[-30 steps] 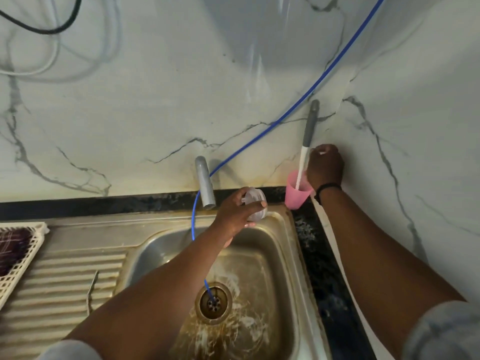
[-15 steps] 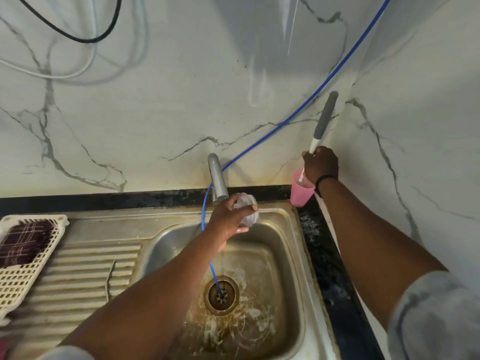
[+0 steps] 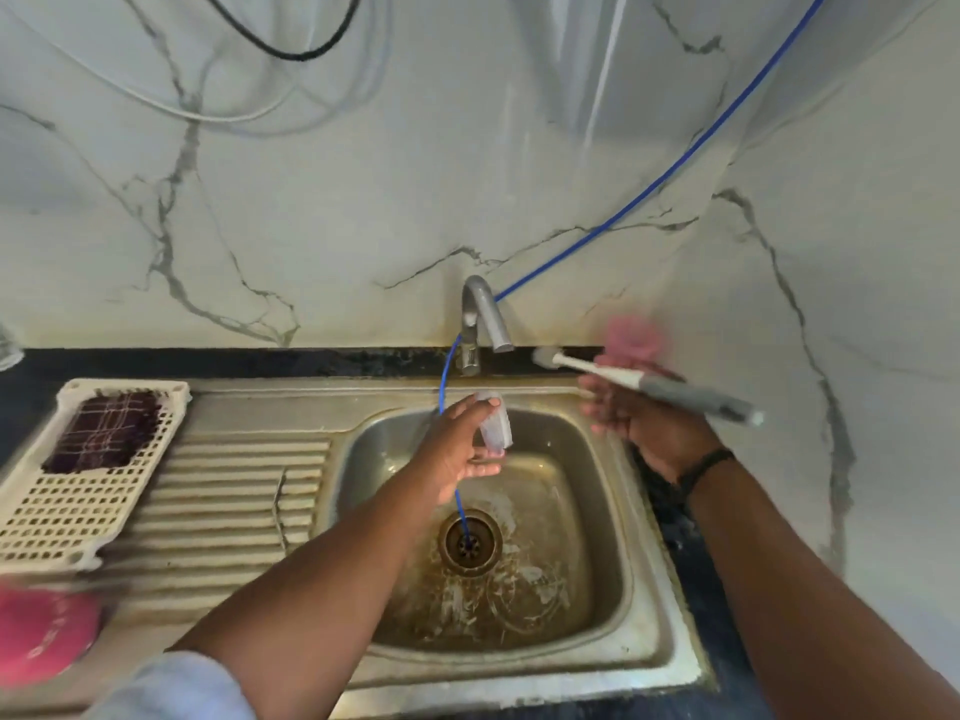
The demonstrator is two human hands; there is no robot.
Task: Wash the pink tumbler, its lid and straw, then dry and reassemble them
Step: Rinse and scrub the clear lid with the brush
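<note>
Left hand pinches clear lid over sink; right hand grips brush. Blurred pink cup far right. Advice: scrub lid rim under tap.

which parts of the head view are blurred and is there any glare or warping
Head view: motion blur smears the right hand, its brush and the pink cup behind; the left hand holding the clear lid is sharper; soft glare streaks the marble wall; wide-angle bending curves the basket.
</note>
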